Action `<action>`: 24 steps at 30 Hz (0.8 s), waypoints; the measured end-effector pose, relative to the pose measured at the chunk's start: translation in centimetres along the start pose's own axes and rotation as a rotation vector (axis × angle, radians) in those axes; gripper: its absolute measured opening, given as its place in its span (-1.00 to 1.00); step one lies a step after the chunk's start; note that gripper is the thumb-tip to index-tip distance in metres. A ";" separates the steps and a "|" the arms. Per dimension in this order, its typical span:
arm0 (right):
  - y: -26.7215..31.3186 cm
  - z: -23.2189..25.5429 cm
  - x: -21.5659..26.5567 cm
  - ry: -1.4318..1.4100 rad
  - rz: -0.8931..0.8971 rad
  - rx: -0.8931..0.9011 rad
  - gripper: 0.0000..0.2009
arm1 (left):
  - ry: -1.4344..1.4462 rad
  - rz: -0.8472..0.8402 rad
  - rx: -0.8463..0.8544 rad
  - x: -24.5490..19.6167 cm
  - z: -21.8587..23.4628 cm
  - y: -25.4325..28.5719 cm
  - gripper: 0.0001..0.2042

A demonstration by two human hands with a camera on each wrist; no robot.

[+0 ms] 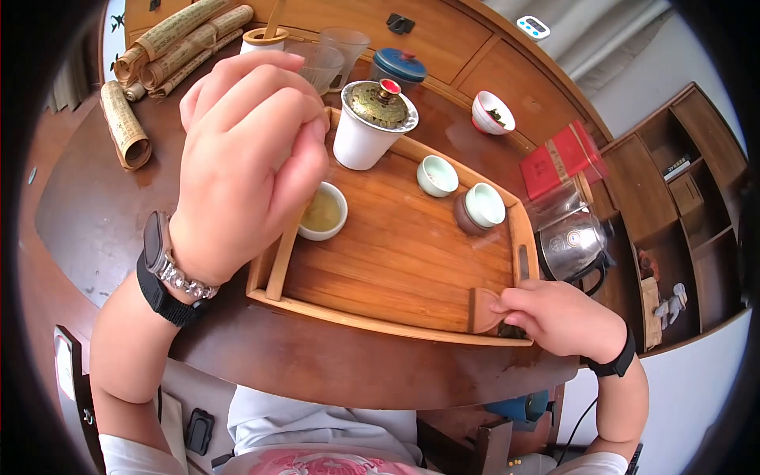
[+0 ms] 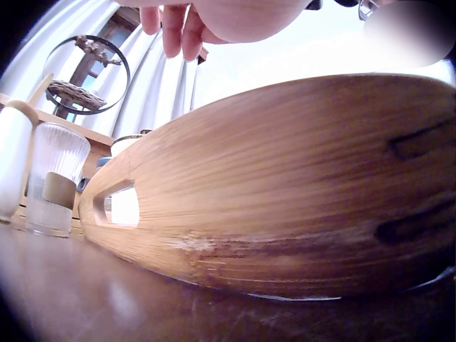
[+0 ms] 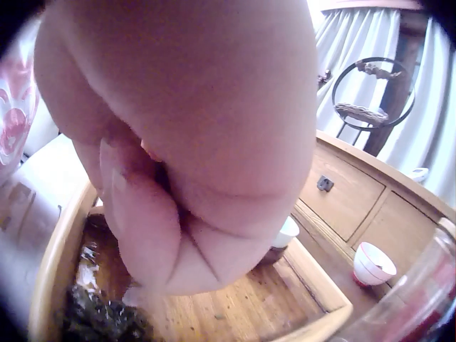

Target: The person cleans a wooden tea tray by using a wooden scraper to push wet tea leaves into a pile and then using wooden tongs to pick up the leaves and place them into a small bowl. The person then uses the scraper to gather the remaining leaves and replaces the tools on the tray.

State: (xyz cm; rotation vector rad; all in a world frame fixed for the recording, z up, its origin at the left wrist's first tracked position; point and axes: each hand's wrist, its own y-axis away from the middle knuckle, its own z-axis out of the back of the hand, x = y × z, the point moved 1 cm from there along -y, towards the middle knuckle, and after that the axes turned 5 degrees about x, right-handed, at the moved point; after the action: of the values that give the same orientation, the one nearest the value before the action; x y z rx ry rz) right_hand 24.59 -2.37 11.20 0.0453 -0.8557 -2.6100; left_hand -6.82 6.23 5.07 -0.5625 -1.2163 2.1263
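My right hand (image 1: 566,317) pinches a small flat brown tea scraper (image 1: 484,310) inside the front right corner of the wooden tea tray (image 1: 380,318). Dark wet tea leaves (image 3: 103,317) lie in that corner, under the hand in the right wrist view. My left hand (image 1: 249,146) hovers above the tray's left end with nothing in it; its fingers (image 2: 172,32) hang loosely bent in the left wrist view. Close to it are a white cup of yellowish tea (image 1: 323,212) and a white lidded cup (image 1: 368,134) with an ornate metal lid.
Two pale green cups (image 1: 437,176) sit toward the tray's right, one on a brown base. Beyond the tray are a red-rimmed bowl (image 1: 492,113), a red box (image 1: 558,162) and a steel kettle (image 1: 571,241). Rolled scrolls (image 1: 178,43) and ribbed glasses (image 2: 57,178) stand at the back left.
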 end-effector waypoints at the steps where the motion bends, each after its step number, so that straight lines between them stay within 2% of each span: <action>1: 0.4 -0.3 -0.6 -0.001 -0.003 -0.001 -0.87 | -0.015 -0.010 0.006 -0.3 0.2 0.0 -0.94; 4: 1.6 -0.7 -1.8 -0.016 0.025 -0.062 -0.88 | -0.021 -0.029 0.025 -0.9 0.5 0.0 -0.92; 7: 2.2 -0.4 -2.0 0.002 -0.044 -0.066 -0.91 | -0.008 -0.045 0.043 -1.3 0.7 0.0 -0.91; 9: 2.3 0.5 -1.5 0.173 -0.214 0.004 -0.91 | -0.002 -0.056 0.045 -1.3 0.7 0.0 -0.90; 10: 2.1 0.9 -1.2 0.173 -0.215 0.004 -0.91 | 0.000 -0.062 0.046 -1.3 0.6 0.0 -0.89; 12: 1.1 2.0 -0.4 0.184 -0.164 -0.130 -0.84 | 0.005 -0.067 0.046 -1.3 0.5 0.0 -0.89; 13: 0.4 2.4 0.2 0.184 -0.164 -0.130 -0.84 | 0.007 -0.066 0.044 -1.3 0.5 0.0 -0.88; 15: -1.4 3.2 1.7 0.023 -0.003 -0.325 -0.76 | 0.006 -0.066 0.044 -1.3 0.6 0.0 -0.88; 19: -6.0 4.2 3.3 0.066 0.132 -0.426 -0.70 | 0.001 -0.060 0.046 -1.1 0.6 0.0 -0.88; 21: -8.4 4.6 3.6 0.198 0.245 -0.474 -0.74 | -0.007 -0.055 0.046 -1.0 0.6 0.0 -0.88; 24: -11.7 4.6 3.3 0.247 0.294 -0.542 -0.77 | 0.012 -0.055 0.022 -0.8 0.5 0.0 -0.87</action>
State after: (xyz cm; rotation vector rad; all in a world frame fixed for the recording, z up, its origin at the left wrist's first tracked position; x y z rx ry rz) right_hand 16.68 7.61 8.51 0.0829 -0.0501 -2.4009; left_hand -6.53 5.35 5.36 -0.5255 -1.1872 2.0844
